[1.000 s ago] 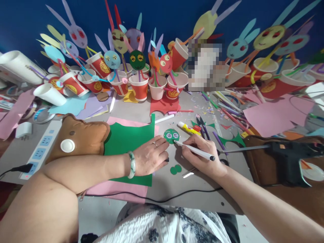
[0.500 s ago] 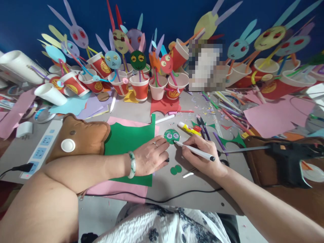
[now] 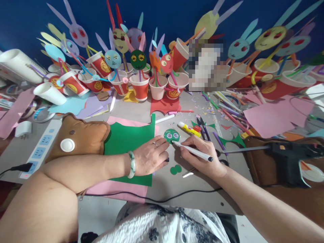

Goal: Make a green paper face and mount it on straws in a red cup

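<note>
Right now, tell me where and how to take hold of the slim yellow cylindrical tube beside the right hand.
Likely best: pinch the slim yellow cylindrical tube across its barrel, toward its left end, coming down from above. It lies flat and slanted; its other end sits close to the right hand and the dark, slim, pointed tools.
</note>
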Demonstrator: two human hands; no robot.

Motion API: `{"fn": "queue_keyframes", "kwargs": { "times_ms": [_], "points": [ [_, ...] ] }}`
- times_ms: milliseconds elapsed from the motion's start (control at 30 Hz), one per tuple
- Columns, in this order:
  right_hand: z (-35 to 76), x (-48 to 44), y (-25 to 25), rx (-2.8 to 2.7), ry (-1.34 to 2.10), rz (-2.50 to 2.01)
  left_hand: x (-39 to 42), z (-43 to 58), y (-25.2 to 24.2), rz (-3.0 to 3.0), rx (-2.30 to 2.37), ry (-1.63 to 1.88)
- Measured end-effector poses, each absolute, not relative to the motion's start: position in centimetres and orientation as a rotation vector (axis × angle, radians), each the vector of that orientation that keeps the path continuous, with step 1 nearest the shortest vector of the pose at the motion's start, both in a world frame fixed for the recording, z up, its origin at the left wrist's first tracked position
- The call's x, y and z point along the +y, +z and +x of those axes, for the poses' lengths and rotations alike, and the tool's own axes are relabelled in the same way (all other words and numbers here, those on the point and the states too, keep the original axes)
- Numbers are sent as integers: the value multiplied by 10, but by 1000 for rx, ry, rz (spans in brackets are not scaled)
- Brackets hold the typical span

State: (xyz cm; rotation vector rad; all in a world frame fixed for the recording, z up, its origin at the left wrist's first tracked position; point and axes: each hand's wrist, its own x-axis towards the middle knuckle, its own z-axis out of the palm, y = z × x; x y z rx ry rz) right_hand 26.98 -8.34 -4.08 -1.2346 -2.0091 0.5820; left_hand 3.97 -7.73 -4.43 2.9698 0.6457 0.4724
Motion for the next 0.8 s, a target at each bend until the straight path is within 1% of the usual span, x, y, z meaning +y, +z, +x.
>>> {"fn": "queue_keyframes", "kwargs": {
  "times_ms": [467,800],
  "points": [
    [270,-83,-37,-1983,515,-1361,-77,40,-44,2967,643,477],
    [269,-83,-36,-1981,514,-1343,-77,40,-44,2995,644,474]
  ]
}}
